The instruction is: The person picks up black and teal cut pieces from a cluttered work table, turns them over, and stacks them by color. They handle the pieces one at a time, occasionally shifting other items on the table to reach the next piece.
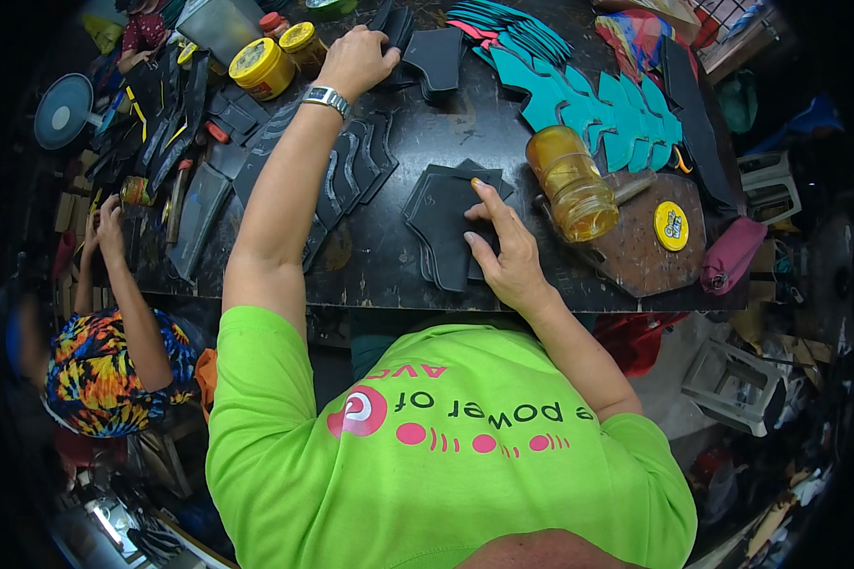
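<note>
My left hand (359, 63), with a metal watch at the wrist, reaches to the far side of the table. Its fingers are closed at the edge of a dark cut piece (380, 16) beside a stack of black cut pieces (439, 59); the fingertips are partly hidden. Nearer to me, my right hand (506, 242) is open, fingers apart, at the right side of another pile of flat black shaped pieces (446, 213). Its index fingertip meets or hovers just over the pile. Black pieces with grey-coated curved edges (346, 175) lie overlapped under my left forearm.
A glass jar of amber glue (571, 185) and a yellow lid (671, 226) rest on a brown board (645, 261). Teal cut pieces (579, 104) fan out at the far right. Yellow tubs (262, 68) stand far left. Another person's hands (110, 228) work at the left.
</note>
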{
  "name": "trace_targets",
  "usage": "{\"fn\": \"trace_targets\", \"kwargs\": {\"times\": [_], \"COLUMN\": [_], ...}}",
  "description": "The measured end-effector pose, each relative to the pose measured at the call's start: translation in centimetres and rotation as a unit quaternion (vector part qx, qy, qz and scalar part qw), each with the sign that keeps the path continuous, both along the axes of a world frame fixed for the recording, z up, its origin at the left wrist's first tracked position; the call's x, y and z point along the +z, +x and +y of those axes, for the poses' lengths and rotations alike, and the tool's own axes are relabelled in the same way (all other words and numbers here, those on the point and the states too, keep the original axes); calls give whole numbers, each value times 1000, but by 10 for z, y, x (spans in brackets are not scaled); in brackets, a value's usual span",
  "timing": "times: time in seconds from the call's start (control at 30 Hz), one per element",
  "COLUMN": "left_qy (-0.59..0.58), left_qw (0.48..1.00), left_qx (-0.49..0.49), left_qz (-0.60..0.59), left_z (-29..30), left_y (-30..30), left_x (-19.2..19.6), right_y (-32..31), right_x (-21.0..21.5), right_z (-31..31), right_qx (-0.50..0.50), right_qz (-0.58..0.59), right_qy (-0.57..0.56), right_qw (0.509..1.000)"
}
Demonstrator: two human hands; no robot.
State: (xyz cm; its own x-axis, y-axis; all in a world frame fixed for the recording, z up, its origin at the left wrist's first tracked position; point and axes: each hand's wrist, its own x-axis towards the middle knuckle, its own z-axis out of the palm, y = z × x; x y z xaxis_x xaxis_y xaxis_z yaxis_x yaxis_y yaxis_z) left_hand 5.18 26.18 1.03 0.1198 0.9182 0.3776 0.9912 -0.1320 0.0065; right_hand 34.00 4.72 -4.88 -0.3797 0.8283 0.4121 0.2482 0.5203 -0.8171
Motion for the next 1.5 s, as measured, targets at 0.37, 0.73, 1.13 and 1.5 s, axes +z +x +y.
{"fn": "trace_targets", "kwargs": {"times": [0.37, 0.73, 1.13, 1.5], "left_qy": [-55, -18, -27, 4], "left_qw": [998, 999, 997, 999], "left_qx": [-9, -3, -12, -31], "left_qz": [-32, -28, -72, -20], "left_z": [-2, 2, 1, 5], "left_y": [-2, -4, -3, -9], "left_x": [12, 5, 8, 5], "right_y": [0, 1, 0, 0], "right_x": [3, 1, -2, -2], "right_z": [-1, 0, 0, 1], "right_qx": [0, 2, -1, 0], "right_qz": [4, 15, 29, 28], "right_qy": [-14, -19, 0, 9], "right_qw": [1000, 1000, 1000, 1000]}}
